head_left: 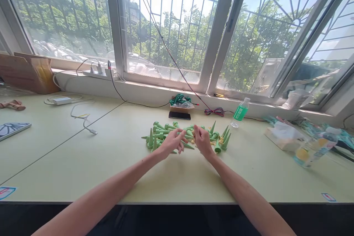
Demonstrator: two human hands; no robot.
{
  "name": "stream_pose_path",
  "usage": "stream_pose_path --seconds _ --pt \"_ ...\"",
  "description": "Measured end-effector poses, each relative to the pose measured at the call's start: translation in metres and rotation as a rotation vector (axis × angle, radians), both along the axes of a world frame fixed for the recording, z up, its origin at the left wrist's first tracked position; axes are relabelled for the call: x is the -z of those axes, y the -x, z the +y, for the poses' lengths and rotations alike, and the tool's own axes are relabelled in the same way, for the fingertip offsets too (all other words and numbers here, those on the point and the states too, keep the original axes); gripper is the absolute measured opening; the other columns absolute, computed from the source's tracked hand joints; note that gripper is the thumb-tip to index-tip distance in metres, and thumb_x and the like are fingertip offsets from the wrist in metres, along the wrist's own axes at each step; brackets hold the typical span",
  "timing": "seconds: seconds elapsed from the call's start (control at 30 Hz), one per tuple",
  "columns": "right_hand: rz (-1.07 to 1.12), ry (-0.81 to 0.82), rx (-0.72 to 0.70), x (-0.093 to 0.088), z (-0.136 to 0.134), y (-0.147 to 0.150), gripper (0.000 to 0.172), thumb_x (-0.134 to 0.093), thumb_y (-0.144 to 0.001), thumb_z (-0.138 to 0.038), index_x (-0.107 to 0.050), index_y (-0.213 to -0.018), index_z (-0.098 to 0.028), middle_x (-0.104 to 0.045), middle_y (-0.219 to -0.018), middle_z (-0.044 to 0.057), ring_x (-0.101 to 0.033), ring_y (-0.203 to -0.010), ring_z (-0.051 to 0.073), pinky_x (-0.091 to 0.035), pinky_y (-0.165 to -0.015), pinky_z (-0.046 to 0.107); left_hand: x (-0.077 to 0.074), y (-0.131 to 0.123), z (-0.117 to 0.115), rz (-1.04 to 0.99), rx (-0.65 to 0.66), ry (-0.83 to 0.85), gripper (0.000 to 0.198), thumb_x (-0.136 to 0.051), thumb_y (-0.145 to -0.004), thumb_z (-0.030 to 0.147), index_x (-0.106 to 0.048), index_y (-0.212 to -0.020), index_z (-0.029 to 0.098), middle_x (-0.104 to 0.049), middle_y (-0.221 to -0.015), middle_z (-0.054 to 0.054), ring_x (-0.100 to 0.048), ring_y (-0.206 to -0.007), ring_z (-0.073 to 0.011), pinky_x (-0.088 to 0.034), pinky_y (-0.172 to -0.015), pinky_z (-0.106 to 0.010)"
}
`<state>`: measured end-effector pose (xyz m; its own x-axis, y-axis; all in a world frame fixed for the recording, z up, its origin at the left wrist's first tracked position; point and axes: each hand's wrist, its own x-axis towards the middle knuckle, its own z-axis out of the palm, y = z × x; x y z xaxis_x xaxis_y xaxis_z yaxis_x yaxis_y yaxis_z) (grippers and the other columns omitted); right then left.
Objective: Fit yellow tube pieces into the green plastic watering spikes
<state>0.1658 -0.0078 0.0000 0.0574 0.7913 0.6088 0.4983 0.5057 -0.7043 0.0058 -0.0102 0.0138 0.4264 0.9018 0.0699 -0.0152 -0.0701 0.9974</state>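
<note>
A heap of green cone-shaped plastic spikes (160, 134) lies on the pale green table (110, 155), with some small yellowish parts (212, 142) among them. My left hand (172, 143) reaches over the heap with its fingers curled around a green spike (187, 144). My right hand (202, 141) is beside it over the middle of the heap. Its fingers are pinched together; what they hold is too small to make out.
A black phone (179, 115) and a small box with green wire (180, 103) lie behind the heap. A green-labelled bottle (240, 112) stands to the right, with a tissue pack (282, 134) and another bottle (312, 151) further right. Cables and a charger (63, 100) lie at the left.
</note>
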Motion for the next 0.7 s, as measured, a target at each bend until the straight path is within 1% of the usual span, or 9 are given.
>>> stream_pose_path --seconds 0.07,0.13,0.2,0.37,0.47,0.6,0.7 --pt "-0.046 -0.017 -0.01 -0.002 -0.002 0.001 0.047 -0.032 -0.097 -0.049 -0.036 -0.059 -0.02 -0.038 -0.05 -0.004 -0.034 -0.048 0.011 -0.028 -0.052 0.025 -0.003 0.0 -0.002 -0.068 0.088 0.126 0.047 -0.056 -0.08 0.061 -0.046 -0.093 0.018 -0.064 -0.075 -0.004 -0.057 -0.043 -0.0103 -0.041 -0.037 -0.021" --pt "-0.09 -0.028 -0.029 -0.003 -0.003 0.003 0.048 -0.032 -0.097 -0.049 -0.035 -0.059 -0.02 -0.038 -0.051 -0.004 -0.033 -0.049 0.01 -0.027 -0.052 0.025 -0.005 0.0 -0.003 -0.13 0.158 0.184 0.045 -0.061 -0.079 0.058 -0.047 -0.09 0.017 -0.064 -0.074 -0.004 -0.056 -0.044 -0.0086 -0.041 -0.039 -0.019" --pt "-0.114 -0.029 -0.051 -0.003 -0.004 0.004 0.047 -0.032 -0.097 -0.048 -0.036 -0.059 -0.02 -0.039 -0.052 -0.004 -0.032 -0.049 0.01 -0.027 -0.052 0.025 -0.006 0.001 -0.005 -0.18 0.182 0.221 0.042 -0.067 -0.076 0.052 -0.048 -0.088 0.016 -0.063 -0.072 -0.002 -0.055 -0.045 -0.0073 -0.04 -0.04 -0.018" --pt "-0.136 -0.022 -0.104 0.001 -0.001 0.003 0.046 -0.031 -0.098 -0.046 -0.035 -0.06 -0.02 -0.038 -0.053 -0.004 -0.033 -0.05 0.01 -0.028 -0.052 0.024 -0.007 0.003 -0.002 -0.267 0.125 0.314 0.037 -0.077 -0.07 0.038 -0.048 -0.081 0.017 -0.054 -0.062 0.004 -0.054 -0.047 -0.006 -0.038 -0.041 -0.016" --pt "-0.144 -0.025 -0.111 0.003 0.0 0.003 0.044 -0.032 -0.097 -0.045 -0.037 -0.062 -0.02 -0.039 -0.053 -0.004 -0.034 -0.049 0.01 -0.028 -0.052 0.024 -0.005 0.004 0.001 -0.306 0.095 0.322 0.035 -0.078 -0.069 0.035 -0.049 -0.079 0.017 -0.05 -0.059 0.005 -0.052 -0.046 -0.0057 -0.036 -0.04 -0.016" --pt "-0.093 0.012 -0.183 0.002 -0.001 0.003 0.034 -0.039 -0.095 -0.045 -0.046 -0.073 -0.02 -0.043 -0.058 -0.004 -0.036 -0.046 0.009 -0.027 -0.047 0.023 -0.003 0.005 0.005 -0.364 0.047 0.325 0.032 -0.078 -0.069 0.034 -0.053 -0.077 0.015 -0.048 -0.056 0.005 -0.047 -0.044 -0.0042 -0.033 -0.04 -0.015" --pt "-0.065 0.031 -0.237 0.001 -0.003 0.004 0.03 -0.043 -0.094 -0.045 -0.047 -0.077 -0.02 -0.046 -0.061 -0.004 -0.038 -0.046 0.008 -0.027 -0.046 0.022 -0.003 0.005 0.007 -0.403 0.008 0.357 0.029 -0.078 -0.069 0.031 -0.057 -0.078 0.013 -0.049 -0.057 0.004 -0.047 -0.046 -0.0035 -0.036 -0.043 -0.015"
